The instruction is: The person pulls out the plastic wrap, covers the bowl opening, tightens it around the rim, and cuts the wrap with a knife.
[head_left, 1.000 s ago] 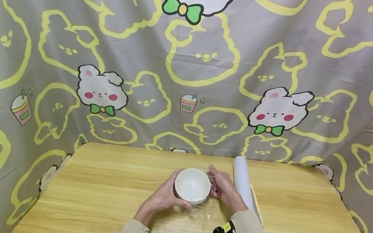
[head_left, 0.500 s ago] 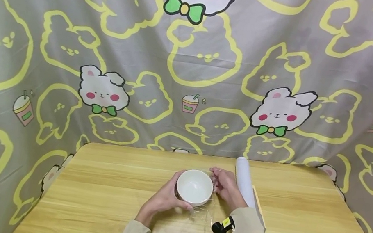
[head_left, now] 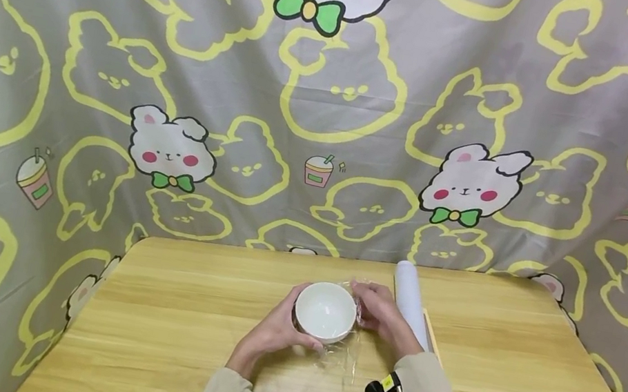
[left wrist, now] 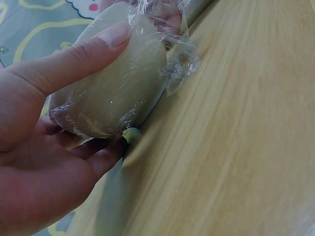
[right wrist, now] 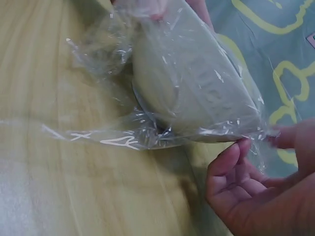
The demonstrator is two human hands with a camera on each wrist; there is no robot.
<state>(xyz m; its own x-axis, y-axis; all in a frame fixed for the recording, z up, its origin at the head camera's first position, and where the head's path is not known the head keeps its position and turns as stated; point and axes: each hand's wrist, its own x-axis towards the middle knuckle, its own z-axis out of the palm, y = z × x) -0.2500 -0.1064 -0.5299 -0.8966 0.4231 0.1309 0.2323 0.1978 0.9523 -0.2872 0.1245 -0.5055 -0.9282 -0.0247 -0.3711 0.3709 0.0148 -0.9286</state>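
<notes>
A white bowl (head_left: 325,311) is at the middle of the table, wrapped partly in clear plastic wrap (right wrist: 115,135). My left hand (head_left: 278,330) grips the bowl from the left. The left wrist view shows the thumb across its wrapped side and the fingers (left wrist: 106,152) beneath its base. At the bowl's right side, my right hand (head_left: 384,313) pinches a bit of the wrap near the rim, with thumb and fingertips close together in the right wrist view. Loose wrap bunches and trails off the bowl toward the table. Part of the bowl's outer side is hidden by the hands.
A pale bluish-white roll (head_left: 411,304) lies behind my right forearm, beside a thin light-wood edge (head_left: 431,336) mostly hidden by the sleeve. The wooden table (head_left: 165,324) meets a printed curtain (head_left: 328,114) at the back and sides.
Both hands stay at the bowl, which hardly moves. My right fingers shift slightly along the wrap by the rim, and the right wrist moves a little to the right.
</notes>
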